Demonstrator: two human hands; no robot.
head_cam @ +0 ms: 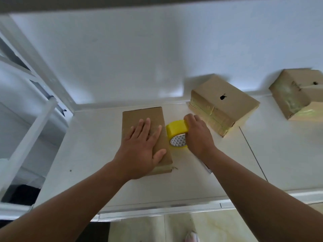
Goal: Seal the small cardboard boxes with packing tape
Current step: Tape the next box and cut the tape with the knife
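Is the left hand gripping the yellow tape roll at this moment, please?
No, the left hand lies flat with straight fingers on the cardboard box, while the right hand grips the yellow tape roll beside it.

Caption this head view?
The left hand presses a cardboard box; the right hand grips a yellow tape roll beside it.

Three cardboard boxes [145, 117] [227, 109] [290, 95], one tape roll [174, 130]

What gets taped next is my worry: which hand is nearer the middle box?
Right. The right hand, gripping the tape roll, is just short of the middle box; the left hand lies flat on the near box, farther left.
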